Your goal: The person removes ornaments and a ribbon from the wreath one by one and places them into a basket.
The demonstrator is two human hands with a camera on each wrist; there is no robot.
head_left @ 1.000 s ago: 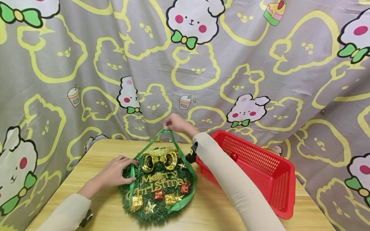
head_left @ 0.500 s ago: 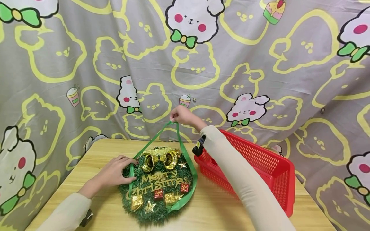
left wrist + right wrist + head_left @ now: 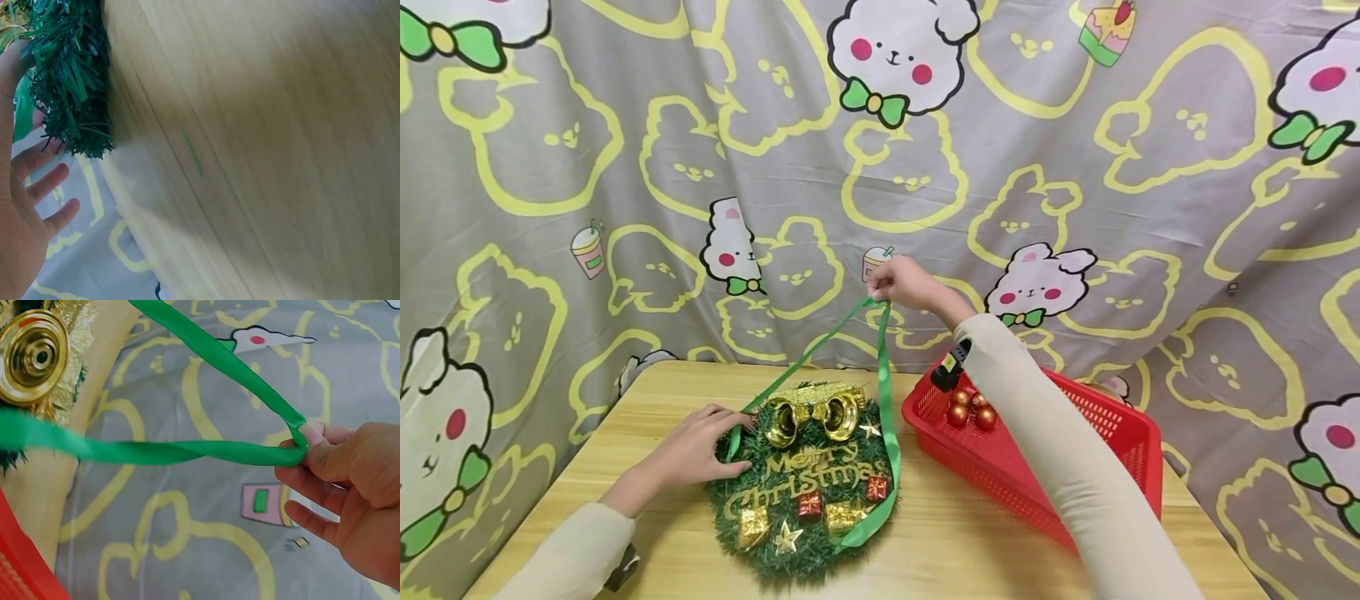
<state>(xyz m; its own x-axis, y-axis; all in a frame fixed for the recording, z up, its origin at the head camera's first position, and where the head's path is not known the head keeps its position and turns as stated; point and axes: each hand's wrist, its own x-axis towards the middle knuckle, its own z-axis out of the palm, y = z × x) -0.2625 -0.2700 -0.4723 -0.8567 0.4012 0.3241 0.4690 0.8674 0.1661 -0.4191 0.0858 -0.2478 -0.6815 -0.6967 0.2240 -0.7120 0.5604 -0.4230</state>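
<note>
A green tinsel Christmas wreath [image 3: 797, 563] lies on the table, bearing gold bells [image 3: 838, 417], gold "Merry Christmas" lettering [image 3: 820, 481], small gift boxes and stars. My left hand [image 3: 692, 448] rests on its left edge, fingers spread; in the left wrist view those fingers [image 3: 47, 184] look nearly straight beside the tinsel. Above the back of the table, my right hand [image 3: 912, 285] pinches a green ribbon [image 3: 886, 375]. The ribbon rises as a loop from the wreath's two sides. Close up in the right wrist view, thumb and fingertips hold the ribbon's [image 3: 244, 375] bend.
To the right of the wreath stands a red perforated plastic basket [image 3: 992, 492], partly hidden by my right sleeve [image 3: 1060, 442]. Several shiny reddish balls [image 3: 972, 410] lie inside it. A patterned curtain [image 3: 805, 167] hangs behind the wooden table [image 3: 677, 387].
My right hand has moved up and to the right with the ribbon, drawing the loop longer. The balls in the basket have come into view. My left hand and the wreath have hardly moved.
</note>
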